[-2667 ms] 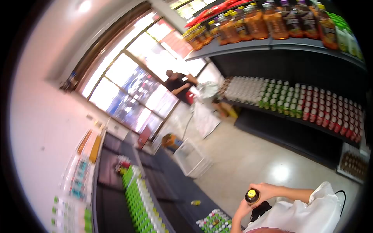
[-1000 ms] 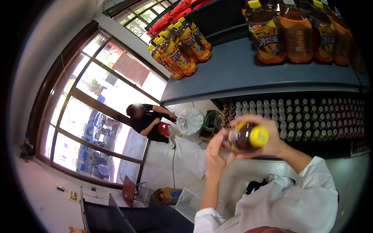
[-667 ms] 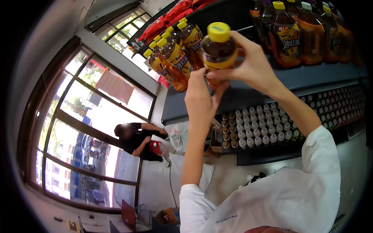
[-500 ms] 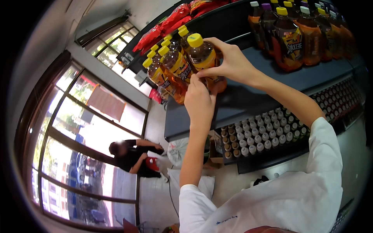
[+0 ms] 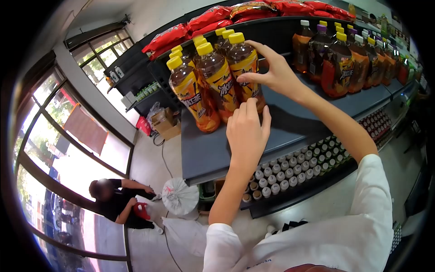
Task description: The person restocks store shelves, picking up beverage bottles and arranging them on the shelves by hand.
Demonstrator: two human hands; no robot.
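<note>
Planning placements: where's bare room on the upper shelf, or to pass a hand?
Bare: the dark gray upper shelf at its front-left corner, before the yellow-capped amber bottles; also between them and the mixed-cap dark bottles, partly under the right hand. Crowded: inside both clusters, and where the left hand meets the nearest bottle.

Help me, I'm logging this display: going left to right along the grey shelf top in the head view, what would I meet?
Leftmost front yellow-capped bottle → middle front bottle → third front bottle → right hand → larger bottle group.
</note>
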